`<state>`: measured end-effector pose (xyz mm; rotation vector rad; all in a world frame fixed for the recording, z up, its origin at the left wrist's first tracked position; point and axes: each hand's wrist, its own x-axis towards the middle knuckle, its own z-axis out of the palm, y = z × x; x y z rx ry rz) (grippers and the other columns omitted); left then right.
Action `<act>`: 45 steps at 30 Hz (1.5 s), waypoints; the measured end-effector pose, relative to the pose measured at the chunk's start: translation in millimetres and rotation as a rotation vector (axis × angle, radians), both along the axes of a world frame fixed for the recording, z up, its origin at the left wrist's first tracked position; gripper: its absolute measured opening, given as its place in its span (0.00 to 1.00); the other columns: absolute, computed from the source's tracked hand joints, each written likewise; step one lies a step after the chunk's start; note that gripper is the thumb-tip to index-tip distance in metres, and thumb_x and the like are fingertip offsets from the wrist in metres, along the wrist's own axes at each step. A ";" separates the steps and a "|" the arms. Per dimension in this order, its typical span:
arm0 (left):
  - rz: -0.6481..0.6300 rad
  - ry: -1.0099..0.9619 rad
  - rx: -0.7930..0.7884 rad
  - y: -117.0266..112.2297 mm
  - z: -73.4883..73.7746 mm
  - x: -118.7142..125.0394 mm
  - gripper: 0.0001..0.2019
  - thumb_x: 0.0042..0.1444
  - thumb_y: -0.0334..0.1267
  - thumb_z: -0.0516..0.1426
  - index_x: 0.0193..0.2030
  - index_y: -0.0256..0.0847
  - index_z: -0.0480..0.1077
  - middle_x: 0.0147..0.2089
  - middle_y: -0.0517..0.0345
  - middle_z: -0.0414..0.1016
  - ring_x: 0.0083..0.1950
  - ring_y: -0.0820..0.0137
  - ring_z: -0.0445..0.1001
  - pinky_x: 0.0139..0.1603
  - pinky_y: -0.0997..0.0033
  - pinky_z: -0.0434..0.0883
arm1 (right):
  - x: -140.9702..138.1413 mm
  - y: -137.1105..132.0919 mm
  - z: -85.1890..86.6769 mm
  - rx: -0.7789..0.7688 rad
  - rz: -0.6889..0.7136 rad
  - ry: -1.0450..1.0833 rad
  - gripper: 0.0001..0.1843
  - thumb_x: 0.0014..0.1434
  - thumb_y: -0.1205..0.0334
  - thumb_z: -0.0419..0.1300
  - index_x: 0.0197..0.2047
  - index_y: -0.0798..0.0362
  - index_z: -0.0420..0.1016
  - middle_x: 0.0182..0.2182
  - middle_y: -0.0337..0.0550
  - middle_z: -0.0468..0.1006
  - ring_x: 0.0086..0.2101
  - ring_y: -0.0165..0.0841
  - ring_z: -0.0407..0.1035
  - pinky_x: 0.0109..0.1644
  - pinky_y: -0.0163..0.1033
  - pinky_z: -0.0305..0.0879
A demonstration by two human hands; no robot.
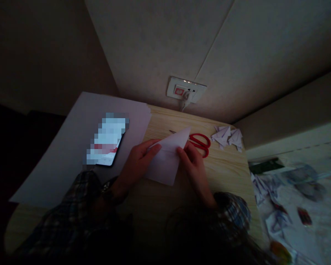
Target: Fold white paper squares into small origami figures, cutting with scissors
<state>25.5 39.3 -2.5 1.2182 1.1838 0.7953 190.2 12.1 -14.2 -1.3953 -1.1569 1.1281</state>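
As the left hand (139, 158) pinches one side of the folded white paper (165, 165), the right hand (194, 162), dimly lit, apparently pinches the other, over the wood-grain table (226, 173) beside red-handled scissors (209, 142).

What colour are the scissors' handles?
Red; the scissors' handles show in the head view, beside the right hand.
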 end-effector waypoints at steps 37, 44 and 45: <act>0.058 0.114 0.042 8.0 1.0 -7.4 0.15 0.52 0.48 0.56 0.28 0.37 0.76 0.30 0.58 0.76 0.34 0.67 0.70 0.34 0.72 0.66 | 12.4 0.1 -0.1 0.056 -0.003 -0.071 0.18 0.60 0.52 0.58 0.22 0.50 0.63 0.20 0.34 0.62 0.24 0.30 0.56 0.28 0.37 0.51; 0.063 0.118 0.046 6.3 3.1 -6.1 0.15 0.54 0.46 0.54 0.24 0.38 0.72 0.26 0.61 0.72 0.31 0.69 0.67 0.32 0.74 0.63 | 10.2 -0.8 1.8 0.052 -0.003 -0.086 0.19 0.61 0.52 0.57 0.21 0.50 0.63 0.20 0.34 0.61 0.23 0.30 0.56 0.27 0.37 0.50; 0.059 0.123 0.053 6.3 3.0 -6.2 0.15 0.54 0.46 0.54 0.23 0.38 0.71 0.25 0.61 0.71 0.30 0.70 0.67 0.31 0.74 0.63 | 10.2 -1.0 1.3 0.057 -0.009 -0.087 0.19 0.61 0.52 0.57 0.21 0.50 0.63 0.19 0.34 0.61 0.23 0.30 0.56 0.27 0.37 0.50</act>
